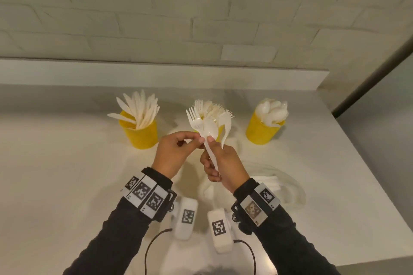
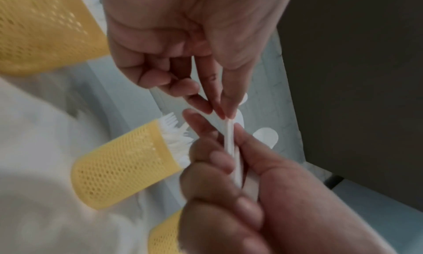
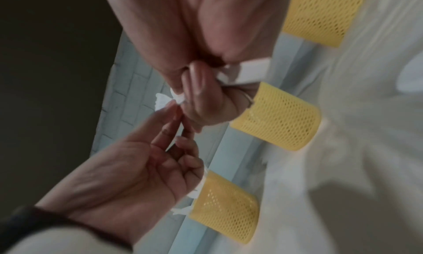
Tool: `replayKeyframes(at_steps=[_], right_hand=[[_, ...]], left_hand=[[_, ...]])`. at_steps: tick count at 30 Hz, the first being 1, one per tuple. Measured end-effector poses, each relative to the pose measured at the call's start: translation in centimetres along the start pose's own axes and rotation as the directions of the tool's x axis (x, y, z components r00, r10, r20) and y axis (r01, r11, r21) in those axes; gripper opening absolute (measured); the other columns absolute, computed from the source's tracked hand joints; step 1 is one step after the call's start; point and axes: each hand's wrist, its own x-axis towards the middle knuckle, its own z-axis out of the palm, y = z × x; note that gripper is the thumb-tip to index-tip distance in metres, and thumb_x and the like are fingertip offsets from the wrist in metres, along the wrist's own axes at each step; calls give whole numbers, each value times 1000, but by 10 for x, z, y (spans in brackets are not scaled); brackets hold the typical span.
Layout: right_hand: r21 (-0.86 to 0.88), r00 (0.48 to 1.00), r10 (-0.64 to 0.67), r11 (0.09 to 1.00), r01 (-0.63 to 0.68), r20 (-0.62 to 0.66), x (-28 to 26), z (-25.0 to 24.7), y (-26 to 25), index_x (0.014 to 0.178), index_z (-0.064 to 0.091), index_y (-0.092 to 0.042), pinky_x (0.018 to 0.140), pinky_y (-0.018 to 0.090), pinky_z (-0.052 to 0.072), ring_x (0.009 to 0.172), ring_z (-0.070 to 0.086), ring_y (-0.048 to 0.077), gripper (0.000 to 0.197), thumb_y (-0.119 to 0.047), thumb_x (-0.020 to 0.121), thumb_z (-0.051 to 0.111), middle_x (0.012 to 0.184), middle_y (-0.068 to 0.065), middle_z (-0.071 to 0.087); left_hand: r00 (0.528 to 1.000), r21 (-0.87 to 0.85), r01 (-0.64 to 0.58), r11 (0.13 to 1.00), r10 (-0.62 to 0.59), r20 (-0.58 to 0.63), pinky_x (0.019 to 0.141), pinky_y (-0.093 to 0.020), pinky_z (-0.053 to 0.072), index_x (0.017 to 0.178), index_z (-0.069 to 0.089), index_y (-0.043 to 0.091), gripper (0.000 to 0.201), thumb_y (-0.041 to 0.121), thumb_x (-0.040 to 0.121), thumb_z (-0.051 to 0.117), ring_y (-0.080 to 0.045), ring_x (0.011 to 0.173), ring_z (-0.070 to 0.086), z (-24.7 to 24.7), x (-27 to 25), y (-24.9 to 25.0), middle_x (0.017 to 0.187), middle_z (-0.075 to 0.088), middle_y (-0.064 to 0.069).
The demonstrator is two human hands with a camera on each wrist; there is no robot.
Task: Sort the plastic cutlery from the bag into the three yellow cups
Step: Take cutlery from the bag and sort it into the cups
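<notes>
1. The right hand (image 1: 225, 165) is curled round the handles of a small bunch of white cutlery (image 1: 206, 131), held upright above the tabletop (image 1: 67, 163) in front of the middle cup.
2. The bunch shows fork tines at its upper left and a spoon bowl in front; a further handle hangs down on its right side.
3. The left hand (image 1: 173, 152) pinches one piece of the bunch between thumb and fingertips, just where the handles leave the right hand; the other fingers are folded in. Which piece it pinches I cannot tell.
4. Three yellow mesh cups stand in a row near the back of the tabletop, well apart from each other.
5. The left cup (image 1: 143, 135) holds knives, fanned out with blades up.
6. The middle cup (image 1: 218, 133) is mostly hidden behind the bunch and holds forks, tines up.
7. The right cup (image 1: 260, 131) holds spoons, bowls up.
8. The clear plastic bag (image 1: 283, 187) lies crumpled on the tabletop just beside the right wrist, with some white pieces showing through it.
9. Both wrists carry bands with black-and-white square markers, over dark sleeves.
10. A white brick wall (image 1: 201, 18) rises behind the tabletop.
</notes>
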Motion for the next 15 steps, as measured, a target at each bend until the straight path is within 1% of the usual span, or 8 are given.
replayKeyframes(at_steps=[2,3,5,7,9,11,13,15], right_hand=[[-58,997,-41,998,37,-61,-1,-10,1,100,66,-4,38,21,33,40,40,15,48,-40,99,35,59,4,55],[-72,994,-54,996,47,-95,-1,-17,1,103,66,-2,41,23,40,45,47,16,49,-39,99,34,63,5,60],[-50,988,-53,998,46,-142,-2,-31,1,101,66,-3,47,25,46,49,53,16,45,-37,99,37,67,7,63],[-50,983,-54,998,46,-175,-6,-45,1,97,65,-7,39,21,39,38,46,14,36,-35,97,42,60,5,55],[-24,982,-48,999,45,-184,-11,-56,-1,95,61,-12,35,15,24,32,31,9,28,-35,96,46,55,1,42],[47,987,-21,998,29,-158,-15,-63,-4,95,53,-14,35,13,17,33,24,6,22,-35,94,51,54,-2,36],[50,990,-12,999,19,-141,-17,-67,-5,91,46,-16,36,15,16,35,23,5,21,-36,92,54,57,-3,34],[54,988,-21,998,30,-154,-16,-72,-5,94,48,-16,39,18,17,38,24,7,21,-37,92,51,62,-1,36]], left_hand=[[999,-50,-13,999,11,-40,65,-11,46,76,68,17,3,15,79,68,3,61,60,6,5,9,70,67,4],[995,-78,-29,996,22,-93,61,-10,44,74,67,18,8,13,80,66,4,54,56,6,11,15,63,64,6],[972,-88,-101,991,79,-222,63,-13,44,70,65,22,15,12,81,65,4,51,54,5,25,28,53,62,12],[933,-54,-192,980,165,-319,63,-7,43,77,67,14,5,12,81,65,9,53,56,4,41,39,54,62,15],[896,21,-248,968,238,-374,60,-3,43,88,67,6,9,12,81,66,12,54,56,10,58,45,64,61,12],[905,101,-211,972,233,-355,61,-10,45,90,67,6,15,18,81,67,6,59,58,21,71,41,69,61,9],[950,217,-84,973,144,-277,66,-18,44,91,69,10,16,23,81,66,-6,70,61,34,80,26,78,65,4],[973,310,30,950,43,-225,75,-23,42,88,69,18,16,29,79,68,-18,83,60,42,81,9,93,65,0]])
